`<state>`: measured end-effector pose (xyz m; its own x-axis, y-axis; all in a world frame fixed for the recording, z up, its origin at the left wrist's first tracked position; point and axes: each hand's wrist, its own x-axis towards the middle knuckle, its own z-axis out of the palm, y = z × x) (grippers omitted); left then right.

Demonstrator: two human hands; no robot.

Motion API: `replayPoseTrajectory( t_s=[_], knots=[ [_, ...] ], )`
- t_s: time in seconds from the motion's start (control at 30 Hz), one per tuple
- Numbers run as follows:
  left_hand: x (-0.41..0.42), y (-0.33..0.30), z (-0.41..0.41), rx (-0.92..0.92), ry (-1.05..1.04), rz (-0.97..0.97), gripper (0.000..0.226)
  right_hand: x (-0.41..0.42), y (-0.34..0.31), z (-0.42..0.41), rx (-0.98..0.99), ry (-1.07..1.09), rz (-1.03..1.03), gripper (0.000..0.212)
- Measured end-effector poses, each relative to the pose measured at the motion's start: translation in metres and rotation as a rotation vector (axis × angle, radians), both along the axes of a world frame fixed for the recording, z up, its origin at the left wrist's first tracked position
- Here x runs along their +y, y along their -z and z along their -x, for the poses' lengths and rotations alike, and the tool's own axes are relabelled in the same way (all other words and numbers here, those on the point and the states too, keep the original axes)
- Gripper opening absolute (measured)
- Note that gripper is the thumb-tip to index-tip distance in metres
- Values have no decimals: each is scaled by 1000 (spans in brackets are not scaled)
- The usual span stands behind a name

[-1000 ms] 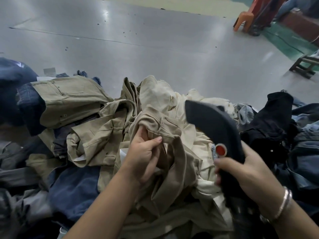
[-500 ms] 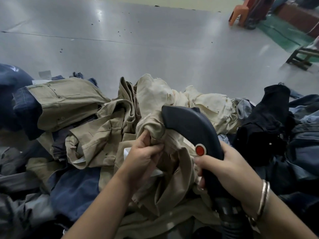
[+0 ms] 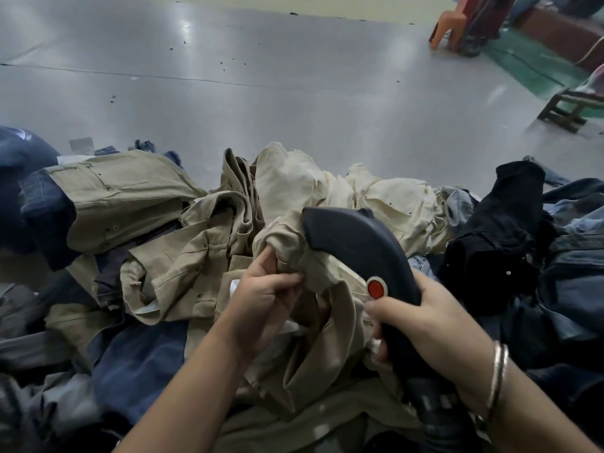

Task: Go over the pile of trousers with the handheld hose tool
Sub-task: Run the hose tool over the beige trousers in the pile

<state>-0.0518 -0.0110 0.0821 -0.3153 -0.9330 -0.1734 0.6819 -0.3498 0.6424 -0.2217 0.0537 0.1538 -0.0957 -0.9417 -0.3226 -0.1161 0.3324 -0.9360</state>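
A heap of trousers fills the lower half of the head view. In the middle lies a khaki pair (image 3: 327,322), and my left hand (image 3: 264,299) grips a bunched fold of it. My right hand (image 3: 421,325) holds the dark handheld hose tool (image 3: 356,246) by its handle, thumb just below the red button (image 3: 376,288). The tool's curved head presses against the khaki fold right beside my left fingers. A ribbed hose (image 3: 438,416) runs down from the handle under my right wrist.
More khaki trousers (image 3: 124,197) and cream ones (image 3: 385,197) lie behind, blue denim (image 3: 137,361) at the left, black and blue pairs (image 3: 510,243) at the right. Beyond is a shiny grey floor (image 3: 294,93), with an orange chair (image 3: 447,24) and a wooden stool (image 3: 568,109) far right.
My right hand has swung the tool leftward and down from above the pile onto the khaki fold. My left hand keeps its grip on the fabric.
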Motion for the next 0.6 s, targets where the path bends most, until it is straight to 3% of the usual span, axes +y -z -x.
replayPoseTrajectory(
  t_s=[0.17, 0.27, 0.4, 0.5, 0.6],
  knots=[
    [4, -7, -7, 130, 74, -60, 31, -13, 4, 15, -74, 196, 46, 15],
    [4, -9, -4, -87, 62, -130, 58, -9, 5, 12, -105, 229, 76, 21],
    [8, -8, 12, -213, 53, -29, 30, -10, 14, -7, -123, 213, 122, 25],
    [12, -7, 13, -246, 150, 61, 29, -15, 20, -17, -92, 225, 142, 23],
    [13, -11, 14, -263, 157, 3, 28, -17, 23, -16, -78, 268, 182, 24]
  ],
)
